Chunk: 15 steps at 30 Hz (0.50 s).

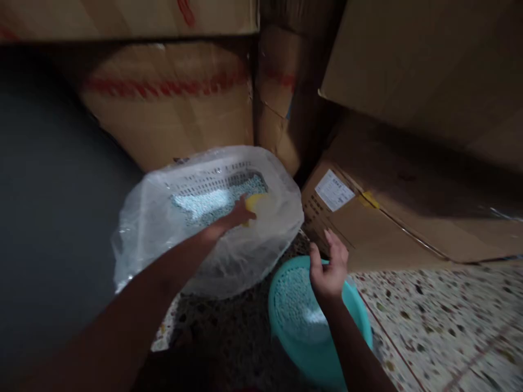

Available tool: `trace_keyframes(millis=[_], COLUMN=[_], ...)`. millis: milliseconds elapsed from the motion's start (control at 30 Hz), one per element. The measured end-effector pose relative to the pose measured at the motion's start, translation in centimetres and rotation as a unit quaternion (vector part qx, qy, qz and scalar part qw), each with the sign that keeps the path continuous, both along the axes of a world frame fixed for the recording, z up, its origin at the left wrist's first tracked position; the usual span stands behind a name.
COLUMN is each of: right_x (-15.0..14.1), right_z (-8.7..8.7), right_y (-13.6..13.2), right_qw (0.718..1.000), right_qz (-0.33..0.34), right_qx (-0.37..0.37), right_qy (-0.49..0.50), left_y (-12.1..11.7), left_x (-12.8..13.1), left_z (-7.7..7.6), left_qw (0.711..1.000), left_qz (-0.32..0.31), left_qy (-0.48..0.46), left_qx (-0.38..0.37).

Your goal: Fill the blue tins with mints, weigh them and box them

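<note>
My left hand (240, 212) reaches into a white basket (208, 173) lined with clear plastic (163, 190). Its fingers are closed on a yellow object (256, 202), perhaps a scoop, partly hidden by the hand and the plastic. Small pale blue pellets (212, 202) lie in the basket beside it. Lower right, my right hand (332, 267) hovers with fingers apart over the edge of a turquoise basin (362, 313). That basin holds more of the pale blue pellets (298, 296); my forearm covers part of it.
Cardboard boxes (175, 109) are stacked behind the basket. Another box (408, 201) with a white label (334, 189) lies on the right. A dark grey surface (53, 207) borders the left. The speckled floor (449, 321) shows at lower right.
</note>
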State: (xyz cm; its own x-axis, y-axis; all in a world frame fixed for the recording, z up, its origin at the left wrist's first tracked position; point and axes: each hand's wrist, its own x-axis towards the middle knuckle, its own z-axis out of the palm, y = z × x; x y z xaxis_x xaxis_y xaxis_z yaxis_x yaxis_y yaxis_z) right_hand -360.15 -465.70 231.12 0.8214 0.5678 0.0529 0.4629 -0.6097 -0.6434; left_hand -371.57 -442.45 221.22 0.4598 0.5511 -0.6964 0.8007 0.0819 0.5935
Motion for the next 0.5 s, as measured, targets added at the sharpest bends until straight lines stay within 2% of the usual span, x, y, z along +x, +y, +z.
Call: trace_keyframes(millis=[67, 133, 167, 233, 300, 400, 500], right_x=[-0.1, -0.6, -0.9, -1.4, -1.5, -0.9, -0.3], right_z=[-0.2, -1.0, -1.5, -2.8, -4.0, -5.2, -5.9], right_y=[4.6, 7.9, 8.8, 9.5, 8.8, 7.4, 8.0], right_qw=[0.998, 0.995, 0.990, 0.976, 0.968, 0.982, 0.997], right_qz=[0.060, 0.095, 0.110, 0.144, 0.172, 0.149, 0.070], right_qx=[0.014, -0.040, -0.083, -0.158, -0.179, -0.115, -0.019], right_qy=[-0.010, 0.001, 0.012, 0.031, 0.030, 0.015, 0.000], left_y=[-1.1, -1.3, -0.9, 0.7, 3.1, 6.9, 9.0], left_x=[0.3, -0.3, -0.9, -2.5, -4.7, -8.2, -10.2], left_z=[1.7, 3.3, 4.1, 5.8, 7.0, 6.9, 4.8], left_qw=[0.999, 0.995, 0.989, 0.969, 0.940, 0.902, 0.890], left_qz=[-0.027, -0.055, -0.091, -0.156, -0.183, -0.163, -0.118], left_qy=[0.033, 0.070, 0.093, 0.137, 0.193, 0.308, 0.367], left_qx=[0.029, 0.049, 0.068, 0.132, 0.213, 0.256, 0.242])
